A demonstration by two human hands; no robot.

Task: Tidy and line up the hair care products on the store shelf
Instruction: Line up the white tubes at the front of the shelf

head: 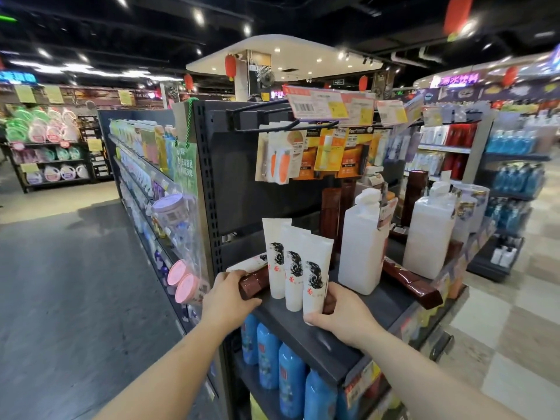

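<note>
Shelf (357, 338): dark end-cap shelf at waist level, front edge running toward lower right.

Right hand (339, 316): fingers curled round the base of the front tube (315, 283), thumb across its lower end. This white tube stands upright near the front edge. Two more white tubes, the middle tube (293, 271) and rear tube (274, 253), stand just behind it in a diagonal row, touching or nearly so.

Left hand (225, 295): fingers curled over the end of a brown pack (253, 281), which lies on its side at the shelf's left edge, just beside the row of tubes. A white tube (251, 263) lies flat on top of or behind the pack; which of the two cannot be told.

Right of the tubes: a white pump bottle (360, 247) stands upright, with bare shelf surface between it and the front tube. A second pump bottle (428, 234) stands further right. Brown boxes (412, 283) lie flat between and in front of them, one overhanging the front edge.

Bare shelf surface lies in front of the right hand. Blue bottles (291, 377) fill the shelf below.
</note>
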